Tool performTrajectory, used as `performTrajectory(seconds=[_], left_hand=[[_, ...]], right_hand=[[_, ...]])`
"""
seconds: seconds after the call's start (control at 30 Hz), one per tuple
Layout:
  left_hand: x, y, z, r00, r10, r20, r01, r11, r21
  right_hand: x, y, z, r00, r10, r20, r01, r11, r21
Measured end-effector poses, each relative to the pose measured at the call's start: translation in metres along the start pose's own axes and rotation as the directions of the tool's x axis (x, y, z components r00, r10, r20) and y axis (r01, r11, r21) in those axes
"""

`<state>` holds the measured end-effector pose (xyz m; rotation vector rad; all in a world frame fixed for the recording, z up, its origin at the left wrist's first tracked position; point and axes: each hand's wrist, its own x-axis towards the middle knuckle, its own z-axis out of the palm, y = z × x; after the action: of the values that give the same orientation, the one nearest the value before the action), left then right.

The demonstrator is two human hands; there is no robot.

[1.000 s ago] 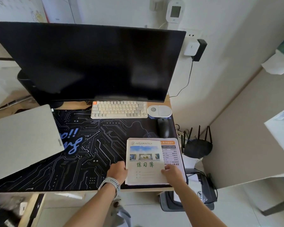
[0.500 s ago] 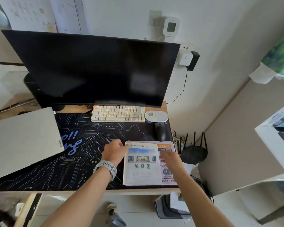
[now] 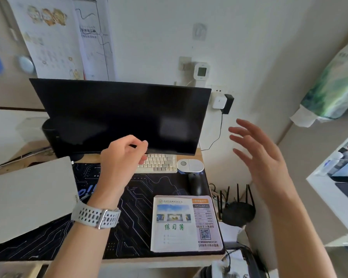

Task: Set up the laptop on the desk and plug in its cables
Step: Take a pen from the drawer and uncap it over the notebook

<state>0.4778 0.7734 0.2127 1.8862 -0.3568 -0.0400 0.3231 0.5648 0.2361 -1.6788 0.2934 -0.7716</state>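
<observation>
Both hands have lifted off the booklets (image 3: 174, 223), now parked lower right of centre on the desk (image 3: 161, 262). Closed laptop (image 3: 28, 199) sits untouched at left edge, no cable visibly in it. Left hand (image 3: 121, 157) loosely curled, empty; right hand (image 3: 257, 157) spread, empty. Space looks cleared; laptop likely next.

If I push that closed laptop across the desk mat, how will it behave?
The closed laptop is a flat slab, so it probably slides rigidly without tipping. The patterned desk mat may drag on it. It overhangs the mat's left edge, so push it rightward.
</observation>
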Motion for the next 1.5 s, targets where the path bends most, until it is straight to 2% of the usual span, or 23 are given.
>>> performTrajectory(seconds=[0.2,0.4,0.63,0.9,1.03,1.17,1.5], left_hand=[[-0.025,0.011,-0.053,0.991,0.027,-0.128,-0.040,0.995,-0.097],[-0.048,-0.014,-0.119,0.957,-0.042,-0.288,0.012,0.994,-0.107],[-0.085,-0.058,-0.224,0.878,-0.137,-0.458,0.092,0.989,-0.118],[-0.145,-0.122,-0.363,0.768,-0.237,-0.594,0.226,0.970,-0.094],[-0.165,-0.165,-0.416,0.708,-0.336,-0.621,0.314,0.938,-0.149],[-0.176,-0.203,-0.445,0.684,-0.403,-0.608,0.375,0.909,-0.182],[-0.173,-0.275,-0.447,0.643,-0.537,-0.546,0.519,0.830,-0.204]], right_hand=[[-0.013,-0.017,0.029,0.989,-0.131,0.068,0.129,0.991,0.029],[-0.024,-0.021,0.093,0.968,-0.113,0.225,0.122,0.992,-0.027],[-0.047,-0.027,0.209,0.907,-0.086,0.412,0.088,0.996,0.014],[-0.121,-0.038,0.367,0.773,-0.093,0.628,0.017,0.992,0.126],[-0.156,-0.039,0.432,0.714,-0.082,0.696,-0.026,0.989,0.143],[-0.185,-0.033,0.479,0.647,-0.048,0.761,-0.055,0.993,0.109],[-0.209,0.009,0.542,0.500,0.116,0.858,-0.080,0.993,-0.088]])
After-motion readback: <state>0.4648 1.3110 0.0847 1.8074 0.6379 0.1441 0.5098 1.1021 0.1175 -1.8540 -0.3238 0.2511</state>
